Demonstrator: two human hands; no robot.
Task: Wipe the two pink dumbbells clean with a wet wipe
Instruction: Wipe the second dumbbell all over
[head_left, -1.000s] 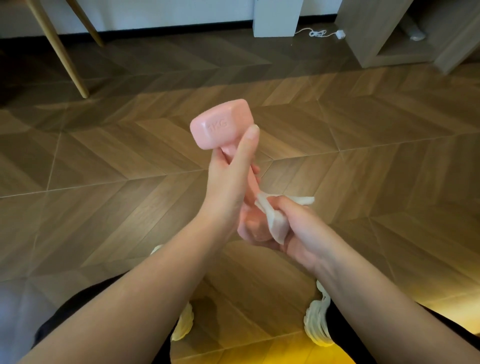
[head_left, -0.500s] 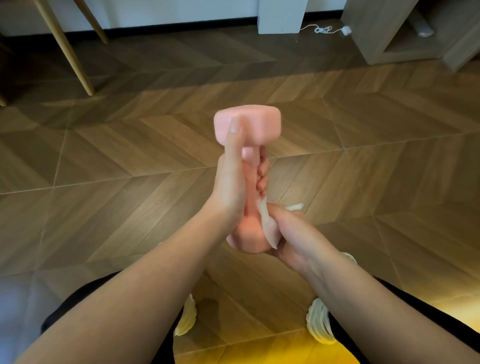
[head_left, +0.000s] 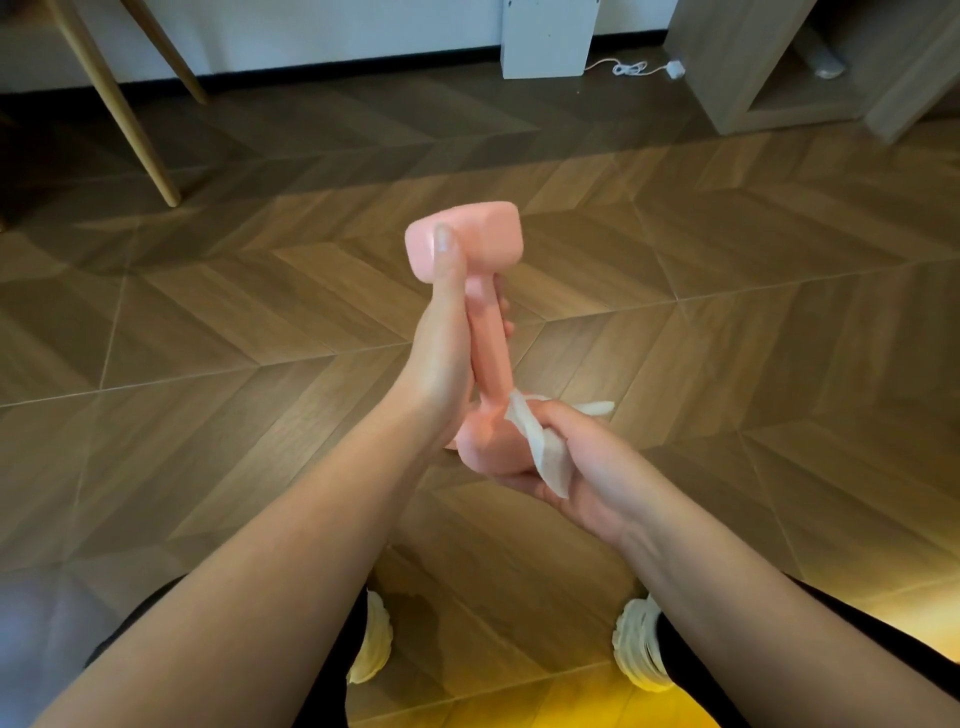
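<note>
Wooden herringbone floor (head_left: 208, 322) fills the view beneath both raised forearms. The left hand (head_left: 441, 358) wraps its fingers round the handle of a pink dumbbell (head_left: 483, 234), held upright in the air, with the thumb stretched up onto the top head. The right hand (head_left: 582, 467) cups the bottom head, its curled fingers pinching a crumpled wet wipe (head_left: 545, 452) against it.
</note>
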